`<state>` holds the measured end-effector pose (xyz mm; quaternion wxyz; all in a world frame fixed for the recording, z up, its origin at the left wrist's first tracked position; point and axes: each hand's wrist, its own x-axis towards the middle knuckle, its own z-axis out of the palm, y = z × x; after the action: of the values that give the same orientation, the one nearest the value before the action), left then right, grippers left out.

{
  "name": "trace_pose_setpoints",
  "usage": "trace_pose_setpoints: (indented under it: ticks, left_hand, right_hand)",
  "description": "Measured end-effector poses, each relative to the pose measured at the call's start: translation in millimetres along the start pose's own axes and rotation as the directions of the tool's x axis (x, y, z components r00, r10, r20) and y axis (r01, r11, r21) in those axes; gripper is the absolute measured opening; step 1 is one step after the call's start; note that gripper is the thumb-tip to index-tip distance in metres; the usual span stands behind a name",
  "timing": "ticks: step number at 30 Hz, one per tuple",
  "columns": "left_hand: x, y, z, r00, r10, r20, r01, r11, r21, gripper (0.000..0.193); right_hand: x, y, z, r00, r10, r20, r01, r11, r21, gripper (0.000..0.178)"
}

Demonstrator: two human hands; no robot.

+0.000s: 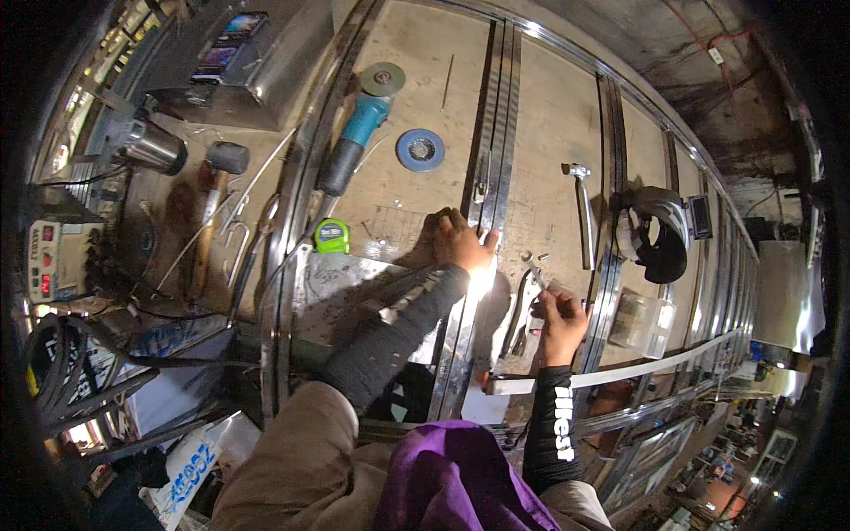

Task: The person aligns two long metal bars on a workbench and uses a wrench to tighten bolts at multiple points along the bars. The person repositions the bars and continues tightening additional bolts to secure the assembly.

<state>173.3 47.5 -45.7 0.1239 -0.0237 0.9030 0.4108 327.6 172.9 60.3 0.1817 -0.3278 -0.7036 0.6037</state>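
My left hand (456,239) lies flat, fingers spread, pressing on a long ribbed steel strip (496,133) that runs down the wooden panel (549,115). The strip glares bright just below that hand. My right hand (560,320) is to the right and nearer me, its fingers closed on the end of a shiny metal hand tool (521,310) that rests beside the strip. Both forearms wear dark sleeves. A flat steel bar (620,372) crosses just below my right hand.
On the panel lie a teal angle grinder (359,133), a blue disc (420,149), a green tape measure (332,235) and a steel hammer (580,212). A welding mask (660,237) sits to the right, a mallet (217,203) and a welding machine (44,257) to the left.
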Motion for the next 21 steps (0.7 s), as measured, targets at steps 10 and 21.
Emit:
trace_pose_setpoints:
  ticks: [10, 21]
  left_hand:
    - [1.6, 46.1, -3.2, 0.965, -0.262, 0.018, 0.258, 0.959, 0.115, 0.067]
    - [1.6, 51.2, 13.7, 0.935, -0.297, -0.194, 0.283, 0.954, -0.096, 0.065]
  right_hand:
    - [94.5, -53.8, 30.8, 0.945, -0.324, 0.037, 0.318, 0.941, 0.116, 0.020]
    - [210.6, -101.0, 201.4, 0.327, -0.164, 0.931, 0.784, 0.596, -0.171, 0.037]
